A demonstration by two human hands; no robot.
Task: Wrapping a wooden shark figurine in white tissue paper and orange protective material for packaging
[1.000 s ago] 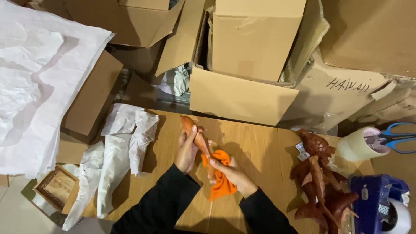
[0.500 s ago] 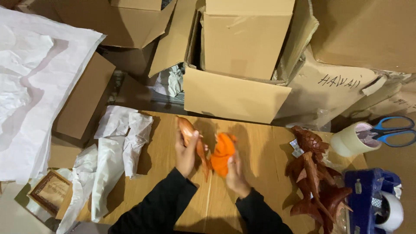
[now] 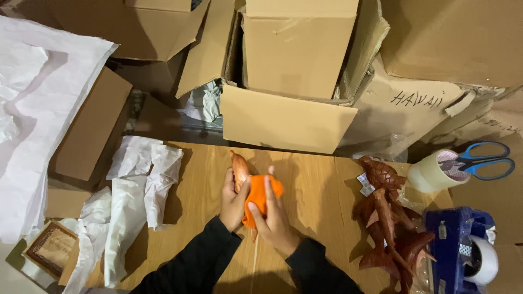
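Right hand [image 3: 275,218] presses orange cloth [image 3: 258,197] against glossy reddish-brown carving [image 3: 239,170].

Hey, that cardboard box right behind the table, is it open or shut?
Open. The cardboard box has its top flaps folded outward and up, and a second box stands inside it.

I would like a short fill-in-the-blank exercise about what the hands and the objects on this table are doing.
1. The right hand presses an ___ cloth on the carving.
2. The left hand grips the ___ carving.
3. The scissors have ___ handles.
4. The carved figures lie to the person's ___.

Missing words: orange; wooden; blue; right
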